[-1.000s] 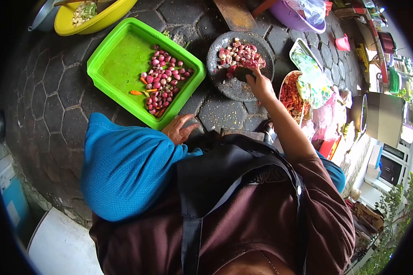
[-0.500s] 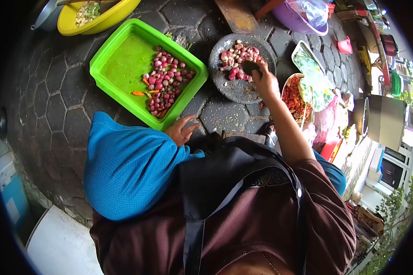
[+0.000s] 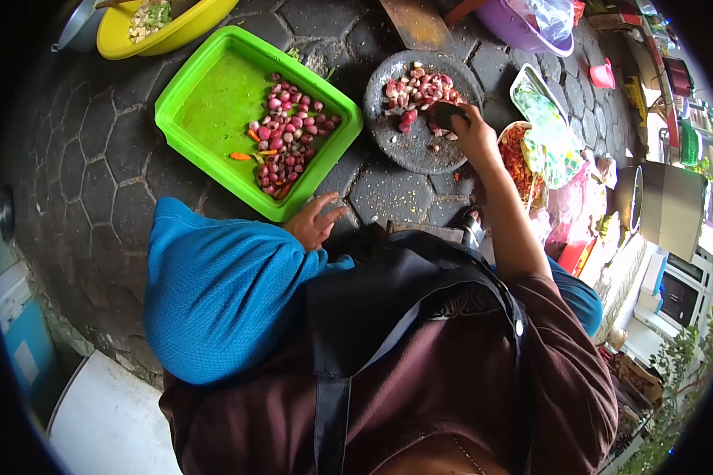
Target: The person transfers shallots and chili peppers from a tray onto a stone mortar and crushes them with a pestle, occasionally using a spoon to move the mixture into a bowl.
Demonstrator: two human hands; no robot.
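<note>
- Nearest you, over your blue-clad knee: your left hand (image 3: 314,222) rests on the paving, fingers loosely spread, holding nothing, just beside the near corner of the green tray (image 3: 206,123).
- In that tray: a heap of peeled shallots (image 3: 289,134) with a few orange chilli bits, crowded toward its right half; the left half is bare.
- To the right, at arm's reach: your right hand (image 3: 474,134) is clamped around a dark stone pestle (image 3: 448,115), its end down on the right side of the round stone mortar (image 3: 412,146).
- On the mortar: cut shallot pieces (image 3: 417,92) piled along its far edge, touching the pestle.
- Beyond the hand, right: a dish of red chillies (image 3: 516,162).
- Farthest, top left: a yellow basin (image 3: 184,28); top right, a purple tub (image 3: 509,28).
</note>
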